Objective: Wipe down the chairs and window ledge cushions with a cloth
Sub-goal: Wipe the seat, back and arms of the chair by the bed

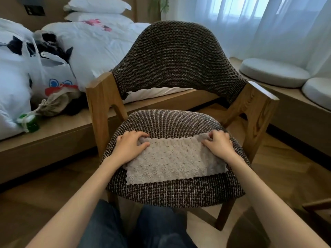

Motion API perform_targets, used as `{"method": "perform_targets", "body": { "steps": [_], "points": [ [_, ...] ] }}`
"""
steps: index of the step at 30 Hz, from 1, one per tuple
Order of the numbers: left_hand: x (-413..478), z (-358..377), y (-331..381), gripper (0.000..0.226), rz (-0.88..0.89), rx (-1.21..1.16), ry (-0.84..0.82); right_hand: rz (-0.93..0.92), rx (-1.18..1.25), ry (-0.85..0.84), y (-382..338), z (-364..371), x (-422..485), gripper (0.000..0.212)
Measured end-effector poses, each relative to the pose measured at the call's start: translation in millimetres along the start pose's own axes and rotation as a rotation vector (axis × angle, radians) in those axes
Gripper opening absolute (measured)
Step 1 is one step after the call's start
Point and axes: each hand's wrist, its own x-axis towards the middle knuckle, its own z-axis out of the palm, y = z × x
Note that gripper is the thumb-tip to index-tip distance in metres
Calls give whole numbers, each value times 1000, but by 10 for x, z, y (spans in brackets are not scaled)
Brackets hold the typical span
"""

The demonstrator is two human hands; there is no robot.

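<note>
- Step in hand, as I judge it: wiping the seat of the chair (177,56) w/ the cloth (174,158) spread flat & held at both far corners.
- To do it well: keep the cloth flat on the weave and press w/ palms, not just fingertips. Pull it toward the seat's front rim in one even stroke, both hands at the same pace so it doesn't skew.
- The coarse weave will prob. drag on the pile, so use steady pressure, no jerks. Overlap passes onto the seat's left & right margins, which the cloth doesn't cover now.
- The chair's backrest & wood arms would need their own passes.
- L hand (129,145): fingers curled over the cloth's far-left corner, thumb on top, clamped on the cloth.
- R hand (217,143): fingers pinch the far-right corner, clamped on the cloth.
- Cloth: beige, fluffy, scalloped raised pattern, approx. rectangular. It lies across the middle of the chair seat, its near edge short of the front rim. Far-right corner is rucked up, the rest flat. Wet or dry: can't tell.
- Chair: dark brown woven seat & curved back, light wood arms & legs. No marks I can make out.
- Window ledge cushions (274,72): pale round pads on the ledge right of the chair, well apart from the cloth.
- Bed (100,43) w/ white bedding sits behind & left of the chair.
</note>
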Motion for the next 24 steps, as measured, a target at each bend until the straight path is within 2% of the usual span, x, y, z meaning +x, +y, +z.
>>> {"method": "perform_targets", "body": {
  "steps": [3,7,10,13,15,17,20,22,24],
  "points": [
    [16,-27,-10,33,-64,-52,13,-112,233,115,-204,-181,141,12],
    [29,-122,54,20,-63,-320,-54,-276,272,304,-626,-502,370,18],
    [91,-223,129,10,0,-384,-61,-415,354,420,-923,-781,541,21],
    [341,-392,206,9,55,-303,141,-593,363,540,-1194,-1137,642,23],
    [557,-542,289,18,38,-311,311,-689,387,601,-1314,-1339,636,23],
    [717,-672,381,27,5,-345,379,-748,448,623,-1361,-1461,572,21],
    [788,-686,407,42,-21,-436,230,-844,519,437,-1342,-1437,397,11],
    [726,-590,348,44,-25,-470,161,-867,503,226,-1302,-1284,291,4],
    [617,-461,254,42,-25,-514,113,-815,515,-20,-1245,-1053,203,4]
  ]
}}
